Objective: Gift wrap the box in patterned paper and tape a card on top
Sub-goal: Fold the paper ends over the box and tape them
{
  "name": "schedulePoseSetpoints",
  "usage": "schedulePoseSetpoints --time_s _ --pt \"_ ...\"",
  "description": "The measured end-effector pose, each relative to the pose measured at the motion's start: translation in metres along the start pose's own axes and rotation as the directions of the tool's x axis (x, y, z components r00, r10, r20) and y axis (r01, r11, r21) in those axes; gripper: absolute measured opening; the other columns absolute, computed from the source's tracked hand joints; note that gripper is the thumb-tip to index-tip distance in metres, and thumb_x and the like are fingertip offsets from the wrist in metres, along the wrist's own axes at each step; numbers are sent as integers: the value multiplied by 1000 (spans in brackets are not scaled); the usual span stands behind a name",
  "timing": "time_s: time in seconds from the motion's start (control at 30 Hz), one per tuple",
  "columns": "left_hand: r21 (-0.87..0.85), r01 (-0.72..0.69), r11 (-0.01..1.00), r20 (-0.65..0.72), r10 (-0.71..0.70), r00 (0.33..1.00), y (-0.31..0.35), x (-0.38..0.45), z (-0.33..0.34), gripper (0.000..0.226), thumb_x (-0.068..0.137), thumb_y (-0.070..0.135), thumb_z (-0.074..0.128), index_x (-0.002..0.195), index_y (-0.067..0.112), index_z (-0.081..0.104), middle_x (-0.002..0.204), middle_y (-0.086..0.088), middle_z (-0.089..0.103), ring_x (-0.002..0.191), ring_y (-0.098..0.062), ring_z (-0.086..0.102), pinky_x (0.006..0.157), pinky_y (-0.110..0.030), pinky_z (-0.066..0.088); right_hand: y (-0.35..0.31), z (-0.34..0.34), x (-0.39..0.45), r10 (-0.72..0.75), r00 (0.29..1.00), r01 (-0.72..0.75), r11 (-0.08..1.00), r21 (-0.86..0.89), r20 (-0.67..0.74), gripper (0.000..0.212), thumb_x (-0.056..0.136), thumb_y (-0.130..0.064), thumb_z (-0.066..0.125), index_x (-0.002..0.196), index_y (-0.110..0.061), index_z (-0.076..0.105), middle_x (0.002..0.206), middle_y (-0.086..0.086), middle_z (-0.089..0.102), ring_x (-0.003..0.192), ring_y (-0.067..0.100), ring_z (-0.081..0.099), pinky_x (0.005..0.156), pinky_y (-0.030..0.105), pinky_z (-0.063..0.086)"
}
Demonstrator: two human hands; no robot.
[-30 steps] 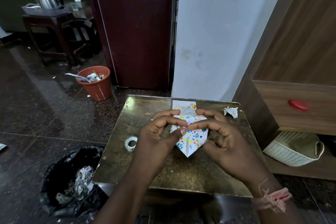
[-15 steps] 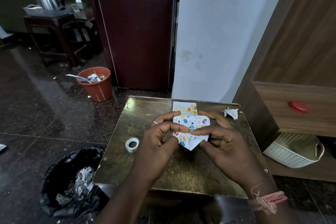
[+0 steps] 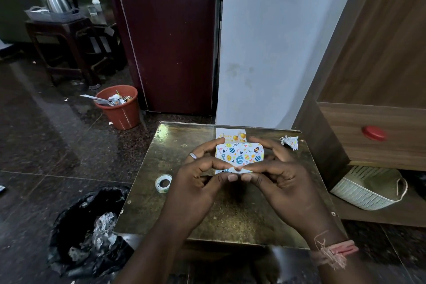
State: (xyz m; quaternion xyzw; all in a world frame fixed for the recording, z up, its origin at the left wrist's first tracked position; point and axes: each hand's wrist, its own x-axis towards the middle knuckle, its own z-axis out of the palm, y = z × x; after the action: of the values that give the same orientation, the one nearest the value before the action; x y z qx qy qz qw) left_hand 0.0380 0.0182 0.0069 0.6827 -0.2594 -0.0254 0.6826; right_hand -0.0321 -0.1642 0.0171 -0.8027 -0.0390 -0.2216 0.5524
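A small box (image 3: 239, 154) wrapped in white paper with coloured egg prints sits on the brass-coloured table (image 3: 175, 210). My left hand (image 3: 198, 182) grips its left side, thumb and forefinger meeting at the near paper flap. My right hand (image 3: 281, 182) grips the right side the same way; both thumbs press the folded flap at the box's near edge. A white card (image 3: 230, 135) with gold balloons lies flat just behind the box, partly hidden by it. A roll of clear tape (image 3: 163, 183) lies on the table left of my left hand.
A crumpled scrap of patterned paper (image 3: 290, 141) lies at the table's far right corner. A black rubbish bag (image 3: 87, 228) sits on the floor at the left, an orange bin (image 3: 118, 106) farther back. A wooden cabinet (image 3: 373, 136) and a woven basket (image 3: 366, 189) stand at the right.
The pointed near flap of paper has been folded in and up against the box's end; both hands drew nearer, thumbs now meeting over the flap.
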Motion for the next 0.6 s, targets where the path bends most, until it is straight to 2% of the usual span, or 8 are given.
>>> schedulePoseSetpoints --time_s 0.07,0.17,0.27,0.33,0.4,0.5,0.6 --pt "-23 2 1000 -33 -3 999 1 -1 3 11 80 21 81 86 13 79 139 14 61 114 -22 69 73 -21 56 0 3 0 19 999 -19 1000 24 -28 11 84 -24 75 91 -30 81 138 -11 53 114 17 66 87 38 60" --pt "-54 13 998 -49 -16 999 2 -2 8 10 81 21 81 87 14 79 136 15 61 108 -16 72 76 -22 56 0 9 -2 28 998 -26 999 38 -61 7 87 -24 72 91 -30 72 131 -10 51 107 19 68 72 31 62" --pt "-42 -2 999 -68 -1 998 0 -3 9 9 83 29 80 91 25 81 133 15 58 120 -19 66 89 -38 59 -2 13 -2 -5 997 4 1000 -9 -72 7 94 -20 67 93 -27 66 128 -5 53 101 19 67 66 33 62" --pt "-14 -21 1000 -63 20 998 0 -3 9 11 86 31 78 96 30 82 135 14 57 124 -22 63 91 -46 59 -4 15 -1 -28 995 25 999 -36 -92 3 96 -25 64 93 -25 64 124 -5 54 92 20 67 64 36 61" --pt "-34 -5 999 -80 2 997 2 -3 10 14 87 28 77 100 32 83 132 15 58 122 -22 64 84 -42 61 -4 18 -1 -53 993 44 995 -88 -110 5 99 -27 62 94 -27 60 119 -7 55 87 20 66 67 44 60" --pt "-88 15 996 -113 -25 993 6 -3 11 26 87 24 77 110 35 81 124 12 61 111 -16 68 71 -33 60 -2 24 -2 -35 991 17 991 -134 -131 8 100 -29 61 99 -31 53 115 -7 59 90 23 64 74 55 55" --pt "-135 45 990 -121 -62 991 10 -1 10 56 86 18 79 130 49 66 122 8 66 100 -9 69 63 -32 59 -4 28 -2 -14 988 -6 992 -129 -156 15 99 -24 62 101 -34 51 118 -11 61 92 19 65 72 56 56"
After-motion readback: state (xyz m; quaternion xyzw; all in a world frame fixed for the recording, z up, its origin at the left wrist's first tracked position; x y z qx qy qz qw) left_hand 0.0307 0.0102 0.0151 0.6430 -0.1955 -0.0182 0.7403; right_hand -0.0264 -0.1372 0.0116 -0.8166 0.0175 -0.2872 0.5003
